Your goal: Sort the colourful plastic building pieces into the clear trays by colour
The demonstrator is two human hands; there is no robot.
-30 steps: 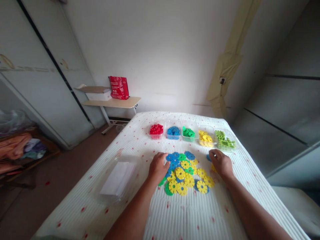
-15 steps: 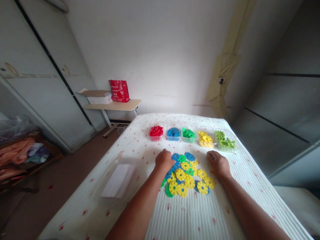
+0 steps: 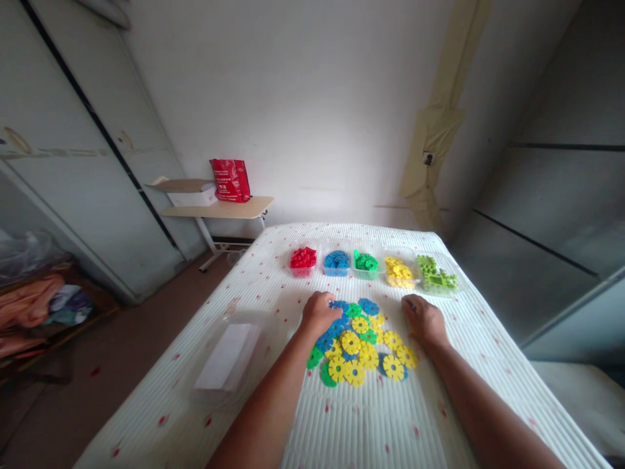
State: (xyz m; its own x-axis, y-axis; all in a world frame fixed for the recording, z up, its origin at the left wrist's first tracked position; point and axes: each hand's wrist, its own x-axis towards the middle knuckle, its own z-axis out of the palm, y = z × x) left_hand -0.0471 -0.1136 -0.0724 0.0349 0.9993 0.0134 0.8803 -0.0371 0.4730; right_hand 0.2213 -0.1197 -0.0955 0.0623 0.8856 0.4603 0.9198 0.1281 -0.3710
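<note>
A pile of flat plastic flower discs (image 3: 362, 348), yellow, blue and green, lies on the white ribbed cover (image 3: 361, 423). My left hand (image 3: 319, 312) rests on the pile's left edge beside blue discs, fingers curled under; what they hold is hidden. At the pile's right edge, my right hand (image 3: 424, 320) is closed too, with a small dark bit showing at its fingertips. Behind the pile stands a row of clear tubs: red pieces (image 3: 303, 258), blue pieces (image 3: 336, 260), green pieces (image 3: 366, 262), yellow pieces (image 3: 399, 271) and light green pieces (image 3: 438, 278).
A clear plastic box (image 3: 227, 357) lies on the cover to the left of my left arm. Beyond the bed stands a small wooden side table (image 3: 219, 208) with a red bag (image 3: 230, 180) and a white box. Clothes lie at far left.
My left hand has slid forward along the pile's left edge and curled its fingers in. My right hand closed at the pile's right edge, where a blue disc lay before. The view shifted slightly.
</note>
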